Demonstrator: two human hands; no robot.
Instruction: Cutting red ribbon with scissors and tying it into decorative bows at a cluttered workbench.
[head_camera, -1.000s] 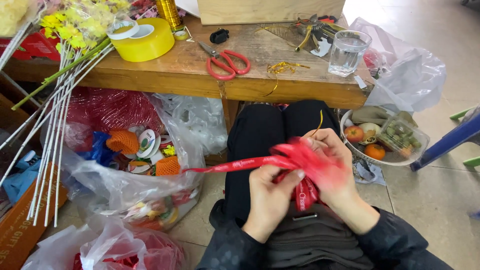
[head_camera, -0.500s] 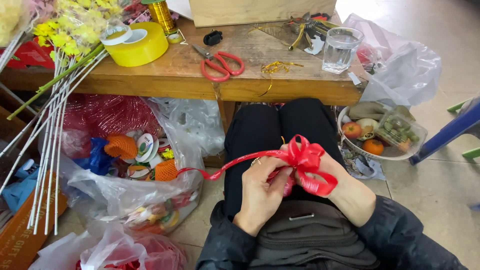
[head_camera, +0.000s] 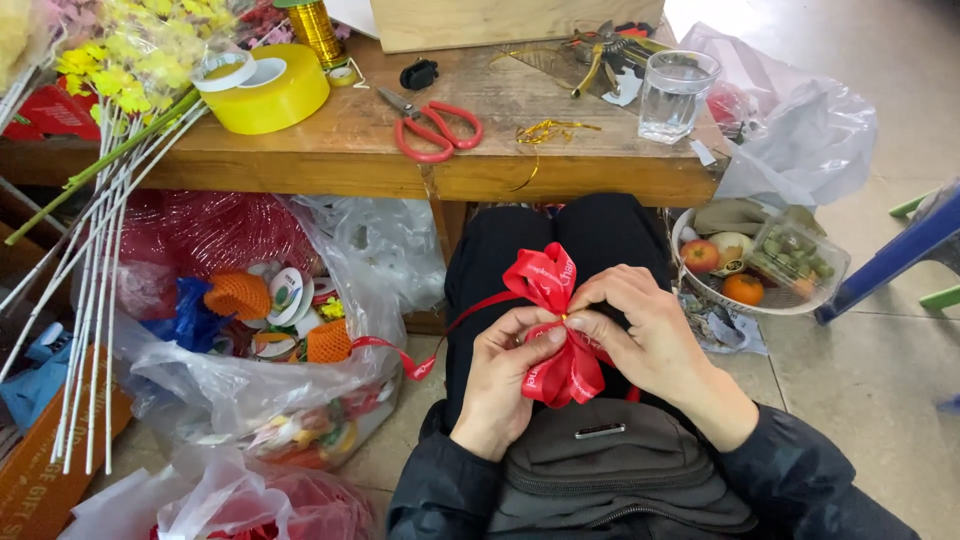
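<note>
— Pinching the bow (head_camera: 556, 330) at its knot, we have both hands over our lap: left hand (head_camera: 503, 385) with fingers clamped on the lower loops, right hand (head_camera: 645, 335) with fingertips closed on the middle.

— What can't we make out?

— The knot itself, hidden under our fingertips. The ribbon tail (head_camera: 400, 352) trails left toward the plastic bag (head_camera: 250, 380), its end lost there. Our bag (head_camera: 600, 470) is cut off below.

— Room?

— The desk (head_camera: 330, 160) edge sits well above our hands; the fruit basket (head_camera: 690, 290) lies near the right hand, apart.
</note>
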